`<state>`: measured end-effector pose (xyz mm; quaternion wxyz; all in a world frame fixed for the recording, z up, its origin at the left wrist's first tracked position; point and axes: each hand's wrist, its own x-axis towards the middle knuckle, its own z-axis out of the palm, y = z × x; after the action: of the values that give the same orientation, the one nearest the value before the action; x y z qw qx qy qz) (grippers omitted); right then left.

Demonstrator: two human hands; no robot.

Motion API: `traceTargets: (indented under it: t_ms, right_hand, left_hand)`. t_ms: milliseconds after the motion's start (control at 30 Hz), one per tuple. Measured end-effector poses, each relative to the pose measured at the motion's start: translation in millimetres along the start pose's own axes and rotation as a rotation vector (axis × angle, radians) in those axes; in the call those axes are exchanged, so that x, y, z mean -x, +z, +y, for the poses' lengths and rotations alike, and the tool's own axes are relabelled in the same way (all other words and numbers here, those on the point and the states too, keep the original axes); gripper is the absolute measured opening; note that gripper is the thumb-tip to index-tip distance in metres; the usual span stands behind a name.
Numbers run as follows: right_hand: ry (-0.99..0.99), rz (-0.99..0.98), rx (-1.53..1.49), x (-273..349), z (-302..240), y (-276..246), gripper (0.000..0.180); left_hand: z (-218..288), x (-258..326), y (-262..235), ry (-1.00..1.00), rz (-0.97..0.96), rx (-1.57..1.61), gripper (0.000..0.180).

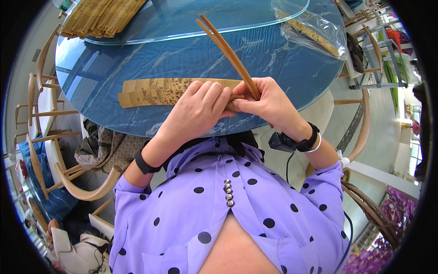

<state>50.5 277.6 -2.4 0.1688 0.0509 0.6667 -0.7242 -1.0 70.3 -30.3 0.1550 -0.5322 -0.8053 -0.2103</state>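
My right hand grips a pair of brown chopsticks, which slant up to the left, their upper ends slightly apart. Its thumb and fingers also meet the right end of a tan printed paper chopstick sleeve. My left hand lies over the sleeve with its fingers curled and together, closed on it near its right end. Several such sleeves seem to overlap in a flat row on the blue marble-patterned table. Between my hands the sleeve's end is partly hidden by fingers, so I cannot tell whether the chopsticks are inside it.
At the far left, a pile of tan sleeves rests on the glass turntable. A clear plastic bag with a tan bundle inside lies at the far right. Wooden chairs stand around the table, one with a patterned brown cloth.
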Motion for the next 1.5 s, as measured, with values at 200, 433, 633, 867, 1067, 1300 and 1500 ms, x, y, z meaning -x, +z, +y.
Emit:
traceTargets:
  t_ms: [200,433,633,867,1067,1300,1500]
  right_hand:
    - [0.001,0.024,0.179,-1,-3,-2,0.017]
    - [0.036,0.051,0.249,-9,-3,-7,0.023]
    - [0.069,0.042,0.376,-17,-1,-20,0.026]
    - [-0.234,0.379,0.698,-3,-16,-5,0.039]
    - [-0.109,0.067,0.305,-4,-17,1,0.026]
    - [0.014,-0.05,0.081,-8,-17,-3,0.026]
    - [0.092,-0.088,0.017,-13,-11,-1,0.024]
  left_hand:
    - [-5,3,2,0.008,0.06,-0.011,0.046]
    - [-11,-2,-2,0.034,0.101,-0.015,0.036]
    - [-21,0,-10,-0.079,0.119,0.137,0.038]
    - [-28,2,-13,-0.125,0.152,0.133,0.044]
    - [-21,3,-11,-0.102,0.144,0.199,0.048]
    - [-18,4,-10,-0.073,0.03,0.029,0.059]
    - [-7,1,-11,-0.123,-0.043,0.066,0.062]
